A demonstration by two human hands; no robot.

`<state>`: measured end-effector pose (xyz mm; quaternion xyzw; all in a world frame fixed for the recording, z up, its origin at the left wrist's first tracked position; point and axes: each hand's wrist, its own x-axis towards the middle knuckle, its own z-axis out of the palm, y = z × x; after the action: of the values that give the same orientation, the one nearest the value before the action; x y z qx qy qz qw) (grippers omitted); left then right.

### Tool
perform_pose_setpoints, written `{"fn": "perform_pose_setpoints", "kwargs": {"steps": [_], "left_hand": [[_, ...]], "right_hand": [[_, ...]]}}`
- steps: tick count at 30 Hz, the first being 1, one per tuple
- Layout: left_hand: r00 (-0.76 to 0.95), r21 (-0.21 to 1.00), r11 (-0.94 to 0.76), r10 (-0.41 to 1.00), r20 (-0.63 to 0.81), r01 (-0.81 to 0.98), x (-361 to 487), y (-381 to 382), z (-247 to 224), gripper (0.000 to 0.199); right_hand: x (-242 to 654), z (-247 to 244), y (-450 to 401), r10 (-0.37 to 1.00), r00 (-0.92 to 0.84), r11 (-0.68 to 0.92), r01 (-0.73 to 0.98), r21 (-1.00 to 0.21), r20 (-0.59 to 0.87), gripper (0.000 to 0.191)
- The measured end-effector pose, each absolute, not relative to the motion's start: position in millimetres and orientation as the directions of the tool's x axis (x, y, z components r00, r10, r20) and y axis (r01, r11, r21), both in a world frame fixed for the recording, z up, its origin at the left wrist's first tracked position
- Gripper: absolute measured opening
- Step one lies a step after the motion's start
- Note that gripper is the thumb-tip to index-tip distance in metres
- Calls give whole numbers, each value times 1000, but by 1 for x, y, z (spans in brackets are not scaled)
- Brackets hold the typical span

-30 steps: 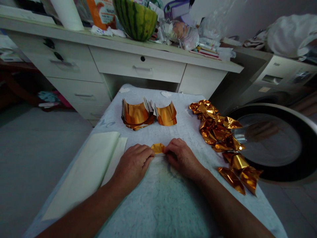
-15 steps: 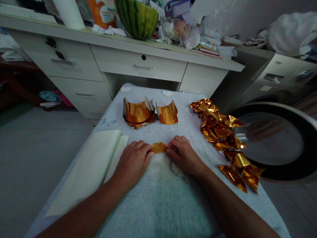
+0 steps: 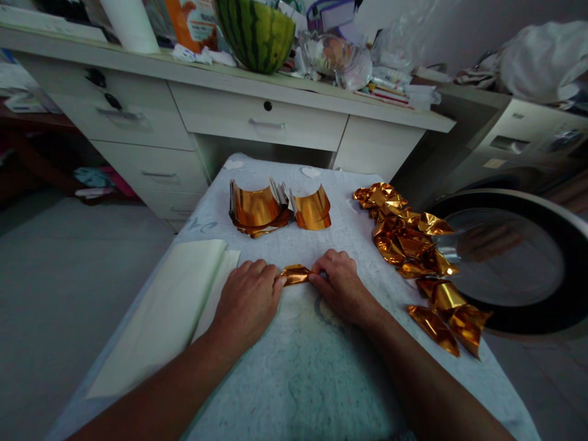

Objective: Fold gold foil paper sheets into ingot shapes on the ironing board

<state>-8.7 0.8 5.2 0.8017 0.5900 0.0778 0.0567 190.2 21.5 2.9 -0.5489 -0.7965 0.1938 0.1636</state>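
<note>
Left hand (image 3: 249, 300) and right hand (image 3: 340, 283) are pinching opposite ends of a shiny, creased, copper-gold foil strip (image 3: 296, 275), its long axis running left to right, midway between the side edges of the pale, cloth-covered desk (image 3: 312, 367)!

Cloth-covered table (image 3: 294, 367): curved foil sheets (image 3: 255, 209), folded foil pieces (image 3: 399, 234) right, pale paper (image 3: 165, 312) left.

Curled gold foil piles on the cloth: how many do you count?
2: the larger pile, and the smaller pile just to its right, both far back on the cloth. Overlap may hide another.
</note>
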Motion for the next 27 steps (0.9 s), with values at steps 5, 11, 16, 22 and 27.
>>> {"fn": "perform_pose_setpoints", "kwargs": {"steps": [5, 11, 16, 22, 27], "left_hand": [[281, 154, -286, 958, 56, 946, -9, 1, 5, 27], [286, 123, -294, 955, 75, 948, -9, 2, 4, 27], [275, 80, -282, 957, 89, 956, -9, 1, 3, 26], [279, 91, -284, 958, 68, 954, -8, 2, 4, 28], [280, 90, -284, 958, 57, 955, -8, 2, 5, 30]], "right_hand": [[192, 3, 23, 936, -351, 323, 813, -485, 35, 17], [190, 1, 24, 951, -307, 288, 844, -453, 32, 16], [186, -1, 24, 961, -273, 269, 867, -419, 52, 18], [184, -2, 26, 966, -252, 253, 887, -386, 55, 19], [182, 0, 26, 968, -246, 245, 900, -360, 44, 19]]}}
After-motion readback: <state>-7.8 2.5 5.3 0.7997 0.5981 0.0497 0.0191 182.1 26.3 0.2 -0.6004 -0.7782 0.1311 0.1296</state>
